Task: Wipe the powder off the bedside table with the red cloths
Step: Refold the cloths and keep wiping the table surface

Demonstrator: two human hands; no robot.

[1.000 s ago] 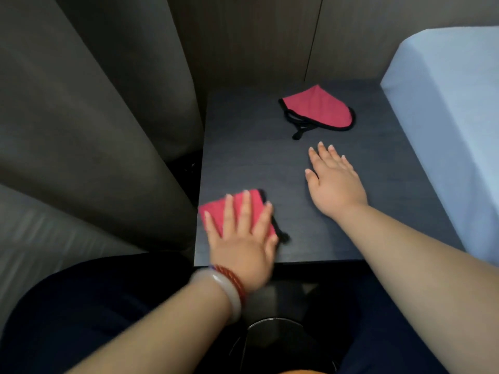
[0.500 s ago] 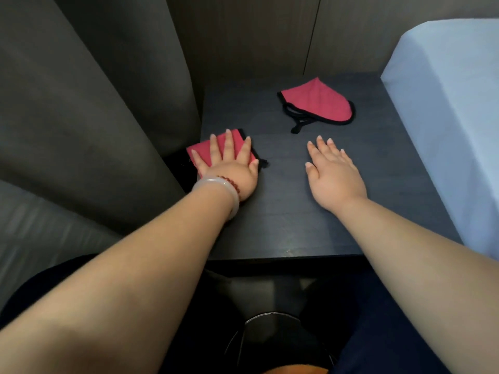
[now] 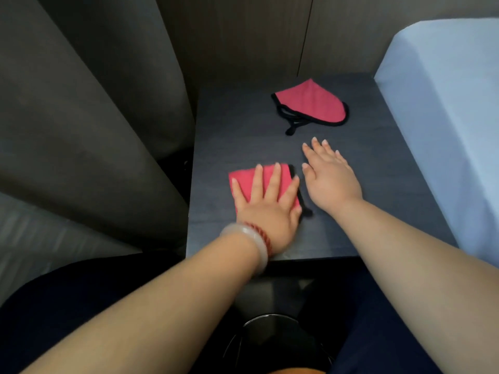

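A dark bedside table (image 3: 243, 125) fills the middle of the view. My left hand (image 3: 266, 206) lies flat, fingers spread, pressing a folded red cloth (image 3: 244, 178) with black trim onto the table's front left part. My right hand (image 3: 328, 176) rests flat on the tabletop just right of that cloth, holding nothing. A second red cloth (image 3: 310, 103), black-edged with a loose black loop, lies alone at the back of the table. No powder is discernible on the dark surface.
Grey curtains (image 3: 81, 130) hang close to the table's left side. A bed with a pale sheet (image 3: 445, 117) borders the right edge. Wood wall panels (image 3: 243, 36) stand behind. A dark round bin (image 3: 270, 341) sits on the floor below the front edge.
My left hand slid the folded cloth from the front left corner up to the table's left edge, then back toward the front and right, beside my right hand. The right hand stayed put.
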